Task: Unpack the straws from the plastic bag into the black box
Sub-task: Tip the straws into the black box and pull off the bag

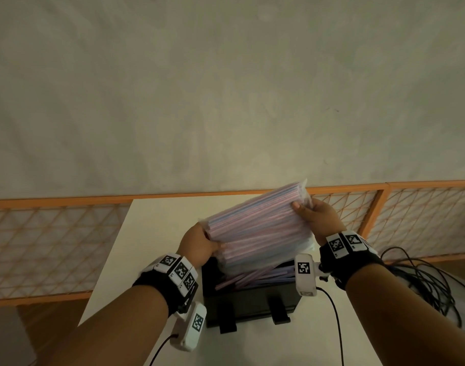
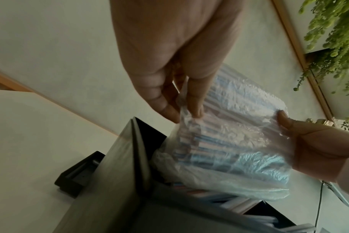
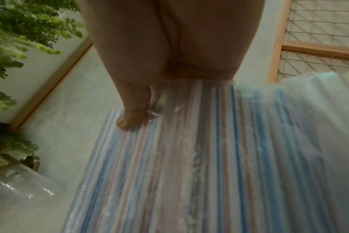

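Both hands grip my plastic bag (image 1: 255,223) of straws (image 3: 189,157): left hand (image 1: 197,245) pinching its lower end, right hand (image 1: 318,213) clasping the raised end. It tilts over the black box (image 1: 252,299), which holds loose straws (image 1: 263,278); white table (image 1: 152,228) lies bare leftward.

The head camera looked forward and down from above the white table (image 1: 152,233), with both forearms entering from 6 o'clock. The left wrist camera sat close behind the left hand (image 2: 175,52), facing along its fingers from 12 o'clock. The right wrist camera did likewise behind the right hand (image 3: 149,47), very near. All three views shared the plastic bag (image 1: 255,223) of straws (image 3: 189,165).
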Demonstrator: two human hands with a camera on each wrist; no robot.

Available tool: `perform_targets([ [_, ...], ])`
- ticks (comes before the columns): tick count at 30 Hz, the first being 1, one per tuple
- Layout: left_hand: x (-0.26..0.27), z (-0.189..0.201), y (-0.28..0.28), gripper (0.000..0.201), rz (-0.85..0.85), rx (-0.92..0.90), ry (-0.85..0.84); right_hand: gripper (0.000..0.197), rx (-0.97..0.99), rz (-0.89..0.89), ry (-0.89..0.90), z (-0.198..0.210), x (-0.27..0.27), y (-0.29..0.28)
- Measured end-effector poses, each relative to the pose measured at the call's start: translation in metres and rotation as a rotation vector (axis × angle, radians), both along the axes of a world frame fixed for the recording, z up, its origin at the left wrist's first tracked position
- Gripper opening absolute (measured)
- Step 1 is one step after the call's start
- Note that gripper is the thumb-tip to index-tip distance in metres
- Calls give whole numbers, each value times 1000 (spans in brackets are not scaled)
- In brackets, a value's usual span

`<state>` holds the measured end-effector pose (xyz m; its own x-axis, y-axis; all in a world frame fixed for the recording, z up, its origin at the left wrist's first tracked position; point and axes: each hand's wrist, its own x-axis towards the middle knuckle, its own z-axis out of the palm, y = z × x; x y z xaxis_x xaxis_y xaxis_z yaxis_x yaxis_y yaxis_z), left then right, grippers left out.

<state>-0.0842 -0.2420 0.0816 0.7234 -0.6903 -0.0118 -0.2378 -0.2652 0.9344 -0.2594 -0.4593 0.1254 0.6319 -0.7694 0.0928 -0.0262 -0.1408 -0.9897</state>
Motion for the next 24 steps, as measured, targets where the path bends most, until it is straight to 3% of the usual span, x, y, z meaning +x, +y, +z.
perform_targets([
  [4,-1,2,-1,36,39,2,28,68,45,43,-48,2,-3,2],
  [7,-2,7,-2,25,41,-6,-15,48,32,104,-124,8,-7,3],
  [9,-1,9,-3,30,46,-24,-11,38,22,112,-139,8,-8,1],
  [13,-1,9,-7,45,71,-42,-23,62,16,88,-142,4,-7,-2],
  [17,-1,5,-11,61,10,88,125,37,33,24,-121,3,-8,-3],
  [19,-2,-1,-12,67,-88,163,120,48,34,13,-123,1,-10,-1],
  [21,-5,-3,-12,69,-152,216,66,82,45,29,-123,1,-11,1],
  [22,-8,-2,-12,64,-162,232,37,98,46,42,-119,-1,-11,1],
  [24,-9,-2,-13,49,-152,246,4,108,38,51,-96,-4,-10,0],
])
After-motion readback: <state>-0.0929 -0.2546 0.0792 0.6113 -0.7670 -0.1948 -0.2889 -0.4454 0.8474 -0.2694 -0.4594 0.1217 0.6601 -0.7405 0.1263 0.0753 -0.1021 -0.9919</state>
